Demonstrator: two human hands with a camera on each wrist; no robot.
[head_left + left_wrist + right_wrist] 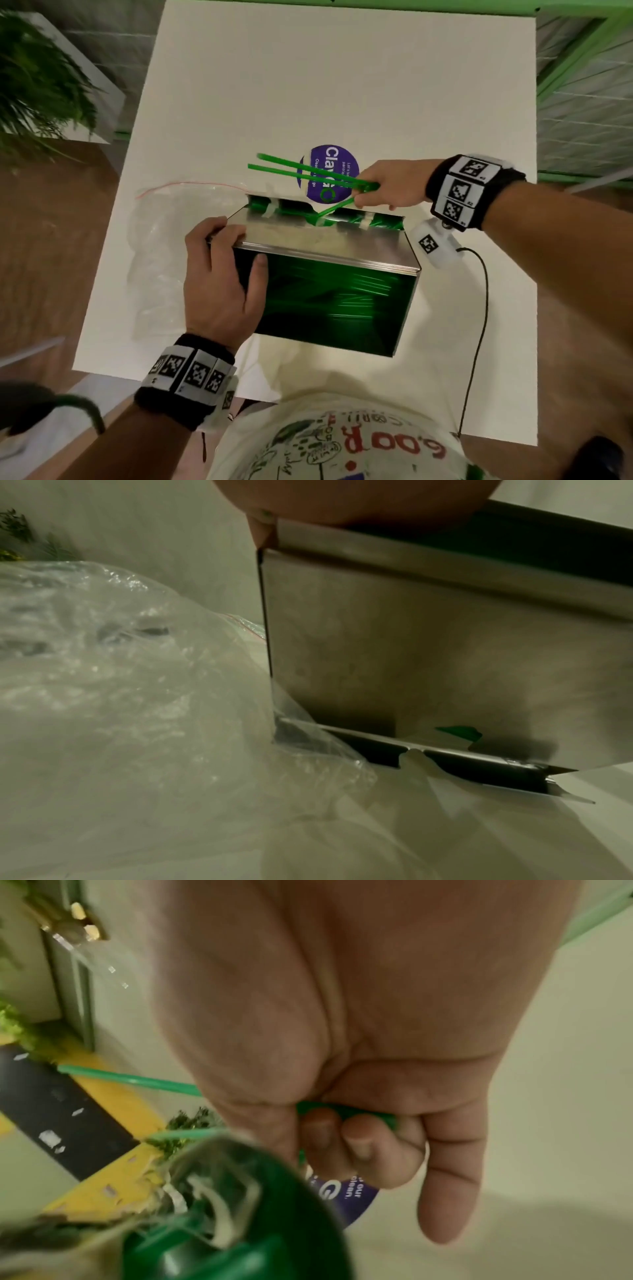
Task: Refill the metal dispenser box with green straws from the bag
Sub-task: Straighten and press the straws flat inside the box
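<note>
The metal dispenser box (325, 245) stands on the white table (342, 85), its near side open and showing many green straws inside (335, 294). My left hand (219, 274) grips its left end, thumb inside the opening; the left wrist view shows the steel side wall (428, 656). My right hand (383, 188) pinches a few green straws (301, 173) above the box's far side; one slants down towards the trough. In the right wrist view curled fingers (363, 1139) clamp the straws (137, 1081). The clear plastic bag (154, 240) lies crumpled left of the box (120, 696).
A round purple sticker (334, 168) sits on the table behind the box. A plant (37, 82) stands off the table's left side. A black cable (479, 325) hangs from my right wrist over the table's right part. Green framing (575, 68) runs at the far right.
</note>
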